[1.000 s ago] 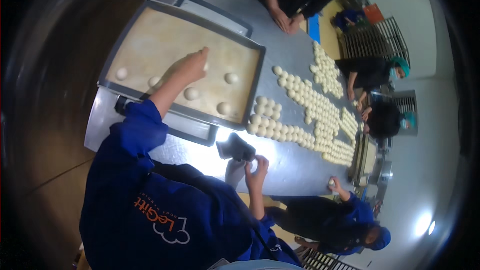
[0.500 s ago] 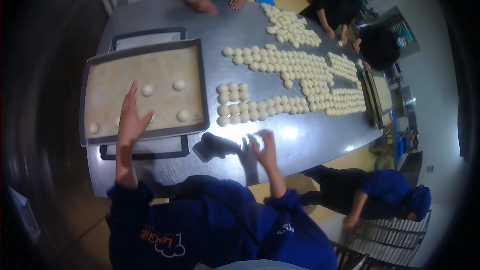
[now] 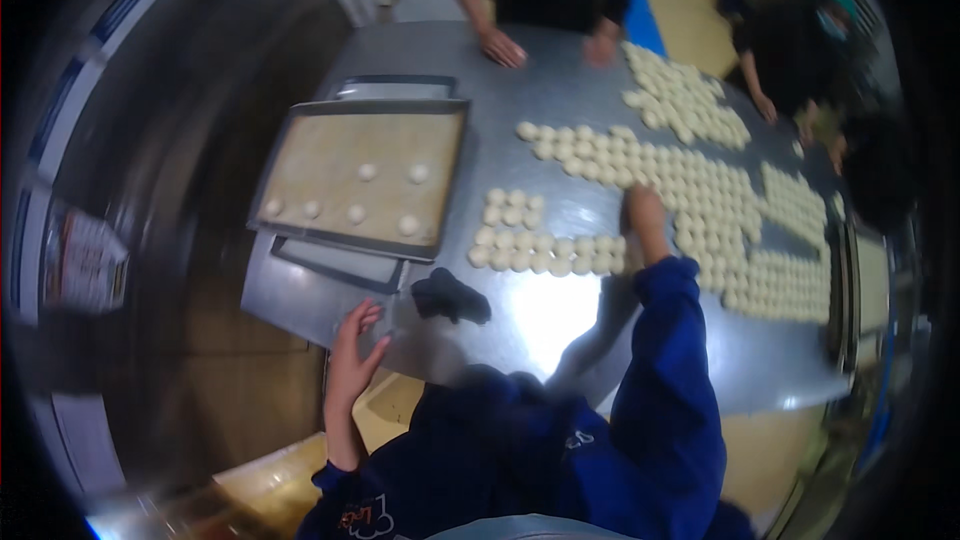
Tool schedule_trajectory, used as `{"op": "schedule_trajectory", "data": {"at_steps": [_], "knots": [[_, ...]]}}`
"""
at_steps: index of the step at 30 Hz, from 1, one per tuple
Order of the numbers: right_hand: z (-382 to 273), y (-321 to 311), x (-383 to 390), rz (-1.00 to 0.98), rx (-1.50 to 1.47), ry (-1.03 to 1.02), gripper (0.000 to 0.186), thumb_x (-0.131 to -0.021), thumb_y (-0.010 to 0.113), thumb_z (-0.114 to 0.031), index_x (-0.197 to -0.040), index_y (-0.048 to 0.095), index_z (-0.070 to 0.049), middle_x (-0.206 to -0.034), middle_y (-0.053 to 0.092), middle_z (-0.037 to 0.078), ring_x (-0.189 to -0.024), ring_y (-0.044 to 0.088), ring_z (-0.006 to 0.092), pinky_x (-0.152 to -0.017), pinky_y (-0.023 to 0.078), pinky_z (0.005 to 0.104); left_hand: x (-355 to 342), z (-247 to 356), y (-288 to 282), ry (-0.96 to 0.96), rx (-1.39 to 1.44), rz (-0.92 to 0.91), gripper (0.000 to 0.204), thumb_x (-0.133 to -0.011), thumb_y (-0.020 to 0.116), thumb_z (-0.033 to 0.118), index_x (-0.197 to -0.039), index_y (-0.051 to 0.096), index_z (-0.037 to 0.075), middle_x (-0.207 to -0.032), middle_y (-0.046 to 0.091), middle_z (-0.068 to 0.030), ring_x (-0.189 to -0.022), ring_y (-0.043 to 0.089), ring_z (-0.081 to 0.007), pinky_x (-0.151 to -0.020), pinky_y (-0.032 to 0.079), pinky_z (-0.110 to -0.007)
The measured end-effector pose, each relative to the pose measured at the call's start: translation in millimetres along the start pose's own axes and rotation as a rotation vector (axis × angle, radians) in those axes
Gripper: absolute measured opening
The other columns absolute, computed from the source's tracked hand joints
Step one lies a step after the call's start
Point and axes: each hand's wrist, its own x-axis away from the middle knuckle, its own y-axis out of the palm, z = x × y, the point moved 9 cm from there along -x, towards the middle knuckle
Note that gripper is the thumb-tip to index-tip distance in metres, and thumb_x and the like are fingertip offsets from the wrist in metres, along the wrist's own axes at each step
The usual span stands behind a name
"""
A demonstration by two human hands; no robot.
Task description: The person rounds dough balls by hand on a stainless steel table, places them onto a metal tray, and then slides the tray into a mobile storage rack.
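My left hand [image 3: 365, 345] is open, fingers apart, at the near edge of the steel table [image 3: 290, 290], beside the lower part of the tray stack. My right hand [image 3: 645, 210] reaches among the rows of pale dough balls [image 3: 555, 250]; its fingers are hidden and blurred, so I cannot tell whether it holds one. The upper tray [image 3: 440, 200] is lined with tan paper and bears several spaced dough balls [image 3: 367, 172]; another tray [image 3: 335, 260] shows underneath it. A black object [image 3: 450, 295], its kind unclear, lies on the steel between my left hand and the dough.
Across the table a person in black rests both hands [image 3: 500, 48] on the top. Further co-workers [image 3: 800, 50] stand at the back right, near another cluster of dough balls [image 3: 685, 90]. Stacked trays [image 3: 865, 290] are at the right end. A blue surface [image 3: 645, 20] shows beyond the table.
My left hand has left the tray and moved down to the table's near edge. My right hand has moved from beside the black object up among the dough balls. The view has also shifted.
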Motion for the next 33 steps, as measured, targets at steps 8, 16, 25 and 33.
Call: {"op": "schedule_trajectory", "data": {"at_steps": [8, 16, 25, 33], "knots": [[-94, -32, 179, 0.065, -1.330, -0.042, 0.028, -0.085, 0.066, -0.007, -0.112, 0.058, -0.004, -0.101, 0.063, 0.010, -0.096, 0.059, 0.0216, -0.088, 0.047, 0.0342, -26, 16, 169, 0.058, 0.641, -0.070, 0.075, -0.085, 0.070, -0.003, -0.147, 0.029, 0.007, -0.138, 0.045, -0.0155, -0.129, 0.047, -0.0237, -0.098, 0.048, -0.035], [-16, -85, 307, -0.094, -0.936, 0.057, 0.027, -0.080, 0.072, -0.007, -0.103, 0.059, -0.005, -0.100, 0.062, 0.011, -0.093, 0.059, 0.0213, -0.085, 0.044, 0.0320, 9, 46, 234, 0.420, 0.315, -0.250, 0.015, -0.082, 0.072, 0.012, -0.095, 0.068, 0.006, -0.085, 0.065, -0.0106, -0.081, 0.063, -0.0296, -0.074, 0.051, -0.040], [-49, -23, 330, -0.016, -0.502, -0.126, 0.023, -0.074, 0.074, -0.017, -0.092, 0.063, -0.007, -0.086, 0.061, 0.012, -0.090, 0.058, 0.0344, -0.083, 0.043, 0.0456, 25, 40, 333, 0.427, 0.032, -0.233, 0.027, -0.073, 0.079, 0.019, -0.095, 0.067, 0.007, -0.108, 0.065, -0.0110, -0.110, 0.059, -0.0305, -0.101, 0.043, -0.048], [2, -54, 282, 0.301, -0.408, -0.086, 0.023, -0.068, 0.072, -0.010, -0.090, 0.065, -0.006, -0.085, 0.059, 0.011, -0.089, 0.054, 0.0319, -0.079, 0.041, 0.0434, -34, 56, 309, 0.498, 0.063, -0.195, 0.018, -0.076, 0.072, 0.014, -0.091, 0.068, 0.006, -0.097, 0.066, -0.0114, -0.096, 0.062, -0.0308, -0.089, 0.048, -0.044]]}}
